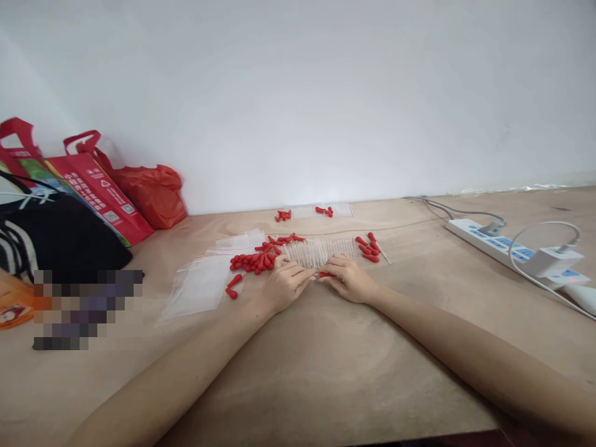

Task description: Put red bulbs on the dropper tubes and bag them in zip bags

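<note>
Wooden worktop before a pale wall, head view. Right hand pinches a red bulb; left hand, just beside it, pinches a thin tube largely hidden by fingers. Clear tubes lie beyond, between a bulb pile, left, and a smaller bulb cluster, right. Transparent bags lie farther left.

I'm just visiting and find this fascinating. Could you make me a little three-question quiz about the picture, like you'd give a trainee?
1. Which hand holds a red bulb?
2. True or false: the white power strip is on the person's right side.
3. Fill the gap: right of the big pile of bulbs lies a row of clear, thin ___.

Key:
1. The right hand.
2. True.
3. Tubes.
</note>
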`<state>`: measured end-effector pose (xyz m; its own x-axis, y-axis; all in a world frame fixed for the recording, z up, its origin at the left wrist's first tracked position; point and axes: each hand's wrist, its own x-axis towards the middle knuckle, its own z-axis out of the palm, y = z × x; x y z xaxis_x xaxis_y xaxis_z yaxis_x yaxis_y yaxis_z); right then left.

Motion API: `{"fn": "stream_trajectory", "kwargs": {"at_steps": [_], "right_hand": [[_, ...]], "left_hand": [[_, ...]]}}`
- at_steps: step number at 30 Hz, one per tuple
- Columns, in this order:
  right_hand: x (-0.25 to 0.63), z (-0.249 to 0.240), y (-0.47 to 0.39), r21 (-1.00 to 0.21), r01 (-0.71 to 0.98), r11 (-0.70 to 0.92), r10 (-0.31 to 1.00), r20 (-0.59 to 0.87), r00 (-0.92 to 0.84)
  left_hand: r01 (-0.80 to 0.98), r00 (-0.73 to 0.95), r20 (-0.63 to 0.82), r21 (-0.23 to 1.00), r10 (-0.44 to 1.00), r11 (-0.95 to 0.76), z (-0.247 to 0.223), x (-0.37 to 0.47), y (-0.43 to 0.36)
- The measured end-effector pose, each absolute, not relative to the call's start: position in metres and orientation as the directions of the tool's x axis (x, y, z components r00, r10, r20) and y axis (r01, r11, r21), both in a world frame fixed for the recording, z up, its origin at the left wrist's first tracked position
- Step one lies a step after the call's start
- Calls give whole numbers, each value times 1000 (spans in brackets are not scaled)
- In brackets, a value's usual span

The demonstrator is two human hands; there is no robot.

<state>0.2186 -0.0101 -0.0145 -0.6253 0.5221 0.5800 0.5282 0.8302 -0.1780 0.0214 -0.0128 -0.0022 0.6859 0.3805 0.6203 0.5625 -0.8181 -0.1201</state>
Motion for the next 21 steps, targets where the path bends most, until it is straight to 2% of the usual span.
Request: {"fn": "stream_trajectory", "kwargs": {"at_steps": [5, 12, 14, 16, 18, 21], "right_hand": [[223, -14, -12, -256, 558, 790, 577, 619, -533], [222, -11, -14, -205, 554, 807, 554, 591, -587], [222, -11, -13, -227, 550, 804, 561, 595, -575], [222, -13, -11, -340, 521, 783, 604, 613, -509], [222, -16, -9, -542, 434, 719, 692, 613, -381], [218, -19, -7, -802, 241, 546, 837, 510, -198]], "left_hand": [[613, 635, 623, -47, 456, -789, 0, 17, -15], [608, 679, 584, -109, 444, -787, 3, 15, -19], [614, 676, 589, -118, 442, -781, 3, 16, -19], [618, 659, 607, -103, 443, -779, 3, 16, -19], [624, 625, 639, -65, 447, -779, 3, 16, -18], [629, 566, 690, -9, 451, -777, 2, 18, -17]]}}
